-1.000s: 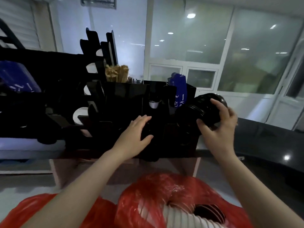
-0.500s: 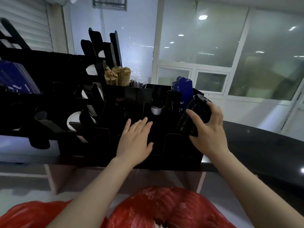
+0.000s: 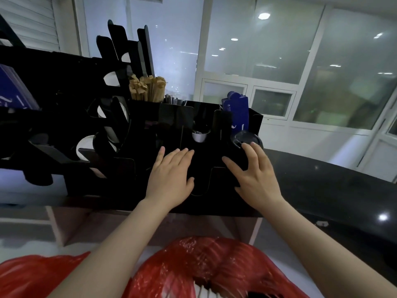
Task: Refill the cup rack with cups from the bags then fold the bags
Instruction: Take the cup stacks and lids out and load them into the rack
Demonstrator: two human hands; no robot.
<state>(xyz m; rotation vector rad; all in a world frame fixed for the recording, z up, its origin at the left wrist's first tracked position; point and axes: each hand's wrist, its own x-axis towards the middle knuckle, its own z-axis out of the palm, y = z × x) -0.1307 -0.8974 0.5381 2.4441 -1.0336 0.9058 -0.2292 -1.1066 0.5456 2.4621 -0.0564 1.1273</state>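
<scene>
dark counter point(image 3: 322, 179) | black cup rack point(image 3: 120, 168) | left hand point(image 3: 169, 175) flat on rack front, fingers straight | right hand point(image 3: 255, 177) spread, fingertips pressing black lid stack point(image 3: 245, 137) | red bags point(image 3: 204, 261) below

Glass partition point(image 3: 279, 50) w/ white frames, ceiling lights point(image 3: 263, 16) reflected; dark counter point(image 3: 322, 186) rt, shutter point(image 3: 28, 20) top-left.

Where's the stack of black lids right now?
Head view: the black lid stack sits in the rack's right-end slot, below the blue packets, right hand touching it.
</scene>
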